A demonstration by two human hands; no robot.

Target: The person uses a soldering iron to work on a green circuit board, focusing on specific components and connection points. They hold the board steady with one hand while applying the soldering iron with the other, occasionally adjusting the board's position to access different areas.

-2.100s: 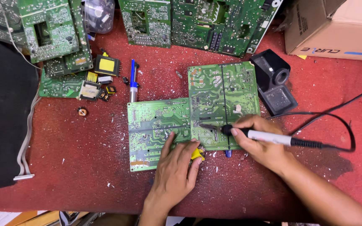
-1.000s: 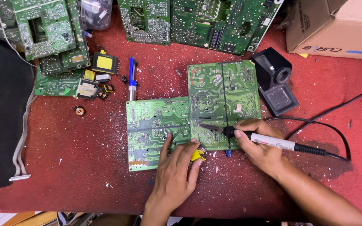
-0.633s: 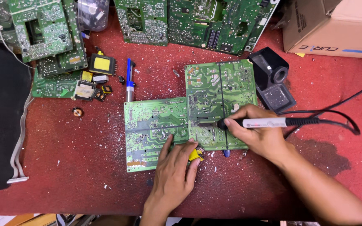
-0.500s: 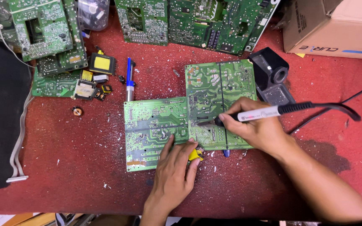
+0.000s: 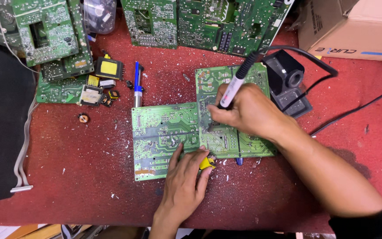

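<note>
Head view: my right hand (image 5: 248,113) is closed in a pen grip round the iron (image 5: 234,84), tip down on the right board (image 5: 233,110), which lies near the middle of the tabletop (image 5: 89,168). My left hand (image 5: 184,181) lies flat and open at the near edge of the left board (image 5: 164,137), fingers spread on it, with a small yellow part (image 5: 206,163) just beside the thumb; I cannot tell if I pinch that part or only touch it. The two boards lie edge to edge, touching.

What could go wrong, as I judge it: the tip sits close to my left fingertips, so a slip toward the near edge could burn them. The left hand presses only the left board, so the right one could slide under the tip and smear solder across neighbouring joints. The cord (image 5: 315,59) loops over the stand (image 5: 288,82) toward the far right corner; a tug there could drag the iron off its joint or tip the stand. Solder scraps litter the red cloth and could bridge tracks if a board shifts over them. The pen (image 5: 136,84) and the loose parts (image 5: 100,86) towards the far left lie well apart from my hands, so I see little risk there. The box (image 5: 354,26) at the far right corner stands near the cord's run and could snag it.
</note>
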